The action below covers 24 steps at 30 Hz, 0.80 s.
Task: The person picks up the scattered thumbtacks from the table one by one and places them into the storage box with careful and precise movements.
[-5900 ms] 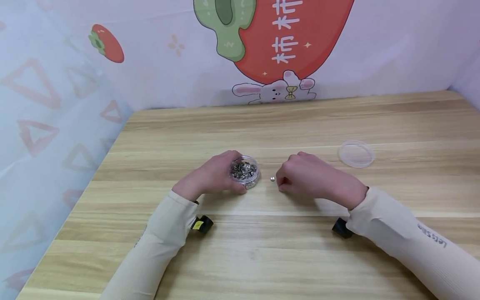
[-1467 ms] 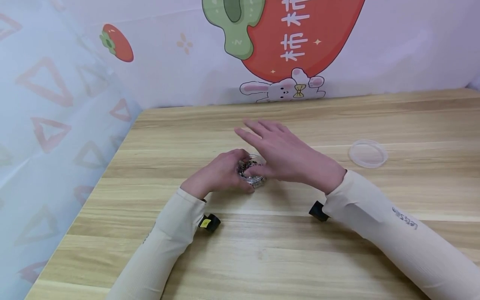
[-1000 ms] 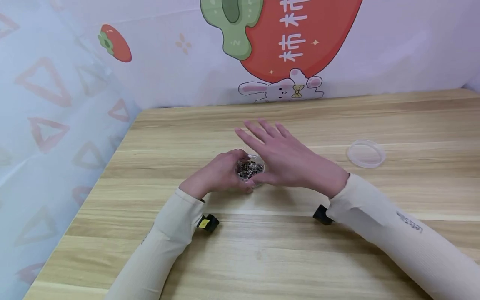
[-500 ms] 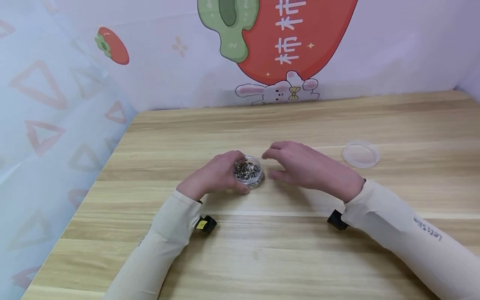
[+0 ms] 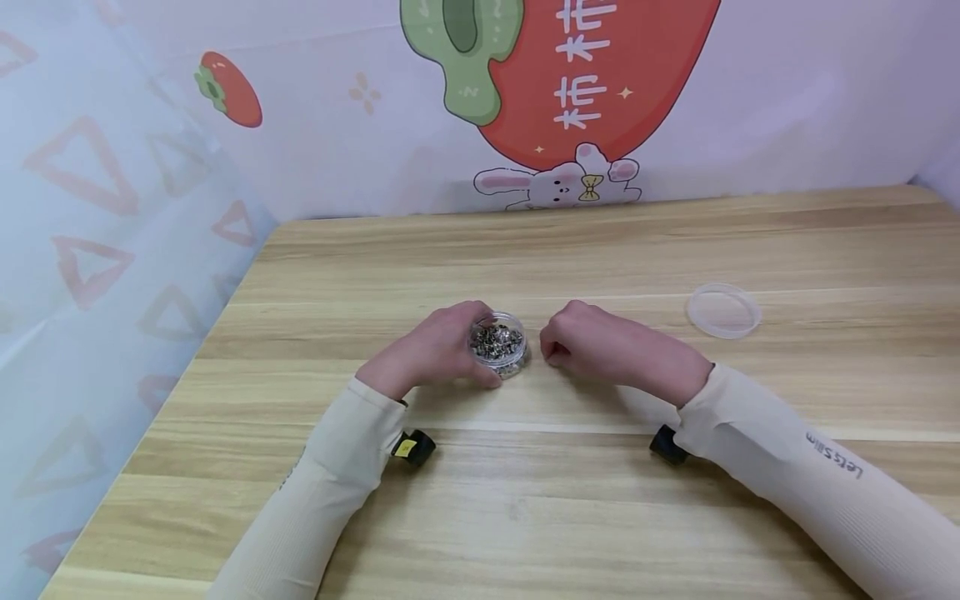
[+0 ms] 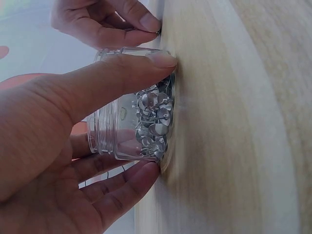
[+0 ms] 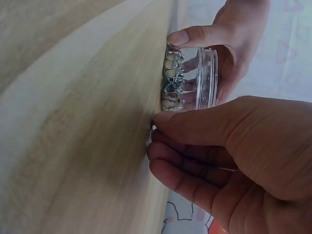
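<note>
My left hand holds a clear round jar upright on the table, thumb on one side and fingers on the other. Silver thumbtacks fill its lower part, and its top is uncovered. Just to the right of the jar, my right hand is down at the tabletop with its fingers curled. Between its thumb and forefinger a small shiny thumbtack shows, mostly covered by the fingertips. In the head view the knuckles hide it.
A clear round lid lies flat on the wooden table, behind and right of my right hand. A printed cloth backdrop rises along the table's far edge, with another on the left.
My right hand, spread over the jar a second ago, has moved right and down to the table, its fingers now curled. The left hand keeps holding the jar in place.
</note>
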Tool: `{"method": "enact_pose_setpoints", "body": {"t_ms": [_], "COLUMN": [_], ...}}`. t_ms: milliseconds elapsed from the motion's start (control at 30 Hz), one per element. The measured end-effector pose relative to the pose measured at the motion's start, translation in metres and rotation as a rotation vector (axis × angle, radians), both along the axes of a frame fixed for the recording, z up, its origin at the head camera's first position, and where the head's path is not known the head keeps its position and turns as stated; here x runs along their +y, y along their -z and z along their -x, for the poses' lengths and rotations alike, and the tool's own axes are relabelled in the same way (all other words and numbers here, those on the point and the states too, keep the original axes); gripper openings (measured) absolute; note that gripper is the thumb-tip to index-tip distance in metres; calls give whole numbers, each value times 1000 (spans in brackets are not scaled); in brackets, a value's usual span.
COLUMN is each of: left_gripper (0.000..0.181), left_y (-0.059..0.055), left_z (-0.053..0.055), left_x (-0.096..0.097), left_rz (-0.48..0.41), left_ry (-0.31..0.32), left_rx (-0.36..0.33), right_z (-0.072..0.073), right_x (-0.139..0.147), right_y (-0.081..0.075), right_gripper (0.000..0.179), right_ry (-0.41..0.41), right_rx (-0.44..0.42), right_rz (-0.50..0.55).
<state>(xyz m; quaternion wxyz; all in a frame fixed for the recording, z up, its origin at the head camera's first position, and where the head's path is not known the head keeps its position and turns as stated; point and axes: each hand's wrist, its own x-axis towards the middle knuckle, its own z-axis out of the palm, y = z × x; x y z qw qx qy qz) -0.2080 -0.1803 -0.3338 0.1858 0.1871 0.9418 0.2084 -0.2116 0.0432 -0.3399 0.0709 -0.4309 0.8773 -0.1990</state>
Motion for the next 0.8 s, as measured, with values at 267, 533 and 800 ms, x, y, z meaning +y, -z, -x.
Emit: {"method": "enact_pose_setpoints", "body": {"t_ms": [267,533,800], "left_gripper": [78,80,78], "left_y": [-1,-1,0], "left_z": [0,0,1], "left_x": [2,-3,0], "left_rz": [2,6,-1], "left_ry": [-3,-12,7], "left_rx": [-2,2,3], "right_z": [0,4,4], "right_x": [1,9,-10], "right_y": [-4,-34,-37], "right_gripper": [24,13,6], "right_ry": [10,123,99], "right_rx": [-21,-4,17], "right_rz": [-35,-11,35]}}
